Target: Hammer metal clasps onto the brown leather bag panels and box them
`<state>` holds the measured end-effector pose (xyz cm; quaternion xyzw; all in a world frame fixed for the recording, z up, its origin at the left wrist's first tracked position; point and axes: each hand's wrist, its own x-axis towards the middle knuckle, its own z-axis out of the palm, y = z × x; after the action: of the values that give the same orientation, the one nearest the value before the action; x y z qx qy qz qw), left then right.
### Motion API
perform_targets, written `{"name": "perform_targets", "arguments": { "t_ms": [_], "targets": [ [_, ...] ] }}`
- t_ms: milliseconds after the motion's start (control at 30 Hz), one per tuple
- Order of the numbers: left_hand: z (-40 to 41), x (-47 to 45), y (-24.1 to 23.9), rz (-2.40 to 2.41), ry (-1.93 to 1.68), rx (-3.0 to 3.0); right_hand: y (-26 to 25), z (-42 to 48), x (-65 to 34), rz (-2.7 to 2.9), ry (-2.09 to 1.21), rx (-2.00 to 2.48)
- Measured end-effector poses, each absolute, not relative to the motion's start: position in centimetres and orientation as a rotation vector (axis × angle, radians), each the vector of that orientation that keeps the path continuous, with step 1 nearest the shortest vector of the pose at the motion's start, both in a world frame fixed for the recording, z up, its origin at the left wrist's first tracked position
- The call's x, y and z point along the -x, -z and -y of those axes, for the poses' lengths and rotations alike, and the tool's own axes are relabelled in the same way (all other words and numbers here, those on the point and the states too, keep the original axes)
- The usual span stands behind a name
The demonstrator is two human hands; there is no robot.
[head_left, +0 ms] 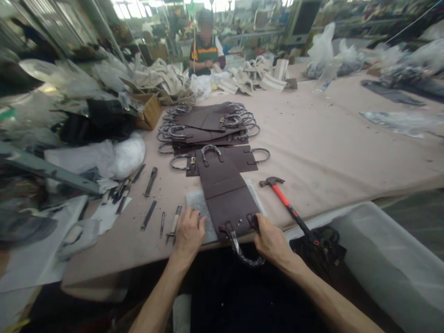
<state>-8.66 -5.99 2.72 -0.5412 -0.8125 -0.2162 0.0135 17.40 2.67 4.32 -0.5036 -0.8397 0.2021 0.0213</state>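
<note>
Now 1 long brown panel [227, 190] lies at the table [312, 152] edge, pointing away and a bit left. The right hand [272, 237] is nearer, pinching its near right corner; the left hand [190, 229], half curled beside a metal tool [175, 223], maybe holds nothing, I can't tell.

Head view: you are wearing the camera on your head, and it is looking forward and steeply down across the worktable [301, 134] from its near edge. Your forearms [167, 286] are entering from the bottom of the frame; your left hand [190, 231] and right hand [272, 238] are falling below centre, at close range. Farther off, the view is reaching a co-worker [204, 54] across the table and, along the top, the blurred workshop [243, 27].
</note>
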Motion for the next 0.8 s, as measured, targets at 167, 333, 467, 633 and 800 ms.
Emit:
{"name": "perform_targets", "arguments": {
  "t_ms": [167,333,467,633,800],
  "targets": [
    [3.9,7.8,-2.7,2.627,0.725,1.687,-3.7,-3.5,-21.1,2.385,-0.905,1.351],
    [1.1,8.8,-3.3,2.796,0.742,1.612,-4.0,-4.6,-25.0,2.303,-1.178,1.334],
    [-1.5,10.2,-4.1,2.892,0.761,1.487,-3.5,-5.0,-28.3,2.26,-1.312,1.354],
    [-5.2,11.5,-5.7,3.101,0.77,1.309,-2.4,-3.9,-29.6,2.075,-1.444,1.417],
    [-4.1,9.0,-7.5,3.148,0.783,1.123,-1.2,-3.9,-29.8,2.024,-1.491,1.58]
  ]
}}
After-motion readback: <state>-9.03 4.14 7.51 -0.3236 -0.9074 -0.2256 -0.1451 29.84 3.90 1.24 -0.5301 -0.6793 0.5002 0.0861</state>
